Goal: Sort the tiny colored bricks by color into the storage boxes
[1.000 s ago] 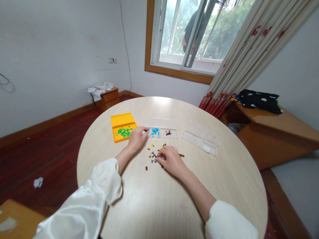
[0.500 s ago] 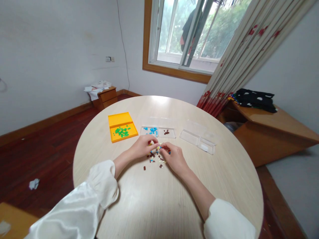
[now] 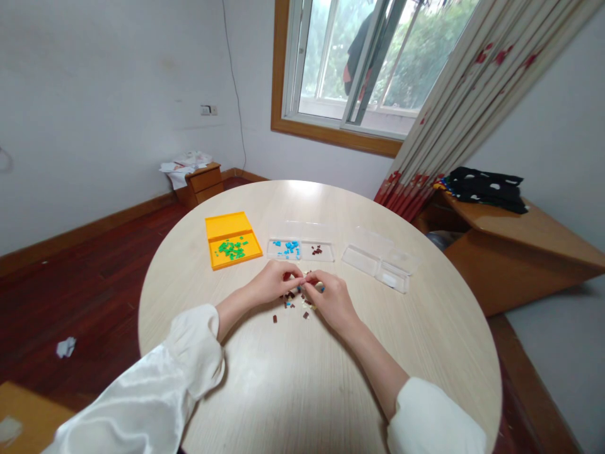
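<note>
Over a loose pile of small brown, blue and pale yellow building bricks (image 3: 290,294), my two hands meet fingertip to fingertip. My left hand (image 3: 278,279) is closed in a pinch, and whatever lies between its fingers is too small to name. My right hand (image 3: 327,294) pinches at the same spot from the other side, its hold equally hidden. Part of the pile is covered by the fingers. A single brown brick (image 3: 275,319) lies nearer to me, apart from the rest.
A yellow box (image 3: 230,223) with green bricks stands at the left. Behind my hands, a clear box (image 3: 324,257) holds blue and brown bricks in separate compartments. Another clear open box (image 3: 360,261) sits to the right. All rest on the round table (image 3: 293,391).
My hands have drawn together so that their fingertips meet; my left fingers have closed more. The yellow and pale bits that showed near my fingertips are now mostly covered. The boxes stay put.
</note>
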The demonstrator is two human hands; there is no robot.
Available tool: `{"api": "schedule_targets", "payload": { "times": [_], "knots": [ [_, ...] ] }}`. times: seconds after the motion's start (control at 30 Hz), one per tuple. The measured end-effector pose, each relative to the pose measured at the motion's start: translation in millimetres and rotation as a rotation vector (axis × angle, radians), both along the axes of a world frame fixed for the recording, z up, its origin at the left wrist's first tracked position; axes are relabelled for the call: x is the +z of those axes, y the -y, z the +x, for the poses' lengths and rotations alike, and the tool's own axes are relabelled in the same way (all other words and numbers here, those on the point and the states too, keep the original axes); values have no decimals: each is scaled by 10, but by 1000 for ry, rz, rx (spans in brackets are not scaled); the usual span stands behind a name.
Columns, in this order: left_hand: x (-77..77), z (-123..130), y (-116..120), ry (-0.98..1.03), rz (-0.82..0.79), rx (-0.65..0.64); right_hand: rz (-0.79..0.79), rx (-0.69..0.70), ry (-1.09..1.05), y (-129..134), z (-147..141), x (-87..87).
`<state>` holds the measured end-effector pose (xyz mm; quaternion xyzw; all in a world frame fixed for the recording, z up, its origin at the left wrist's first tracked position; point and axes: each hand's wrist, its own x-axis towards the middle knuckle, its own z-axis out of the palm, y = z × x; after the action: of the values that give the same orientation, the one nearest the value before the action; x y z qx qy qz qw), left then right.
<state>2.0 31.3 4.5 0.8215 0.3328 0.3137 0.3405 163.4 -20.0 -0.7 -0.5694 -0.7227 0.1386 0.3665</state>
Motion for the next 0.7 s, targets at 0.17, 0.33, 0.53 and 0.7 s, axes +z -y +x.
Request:
{"api": "schedule_targets", "payload": {
  "times": [0.17, 0.33, 0.53, 0.7],
  "knots": [
    [20, -77, -135, 114, 68, 314, -16, -11, 64, 0, -11, 6],
    [-19, -211, -325, 67, 120, 535, -68, -21, 246, 3, -83, -20],
    [-120, -224, -424, -33, 150, 557, -76, -45, 352, 0, -138, -38],
    [-160, -200, -441, -48, 214, 503, -69, -33, 364, 9, -139, -27]
  ]
}}
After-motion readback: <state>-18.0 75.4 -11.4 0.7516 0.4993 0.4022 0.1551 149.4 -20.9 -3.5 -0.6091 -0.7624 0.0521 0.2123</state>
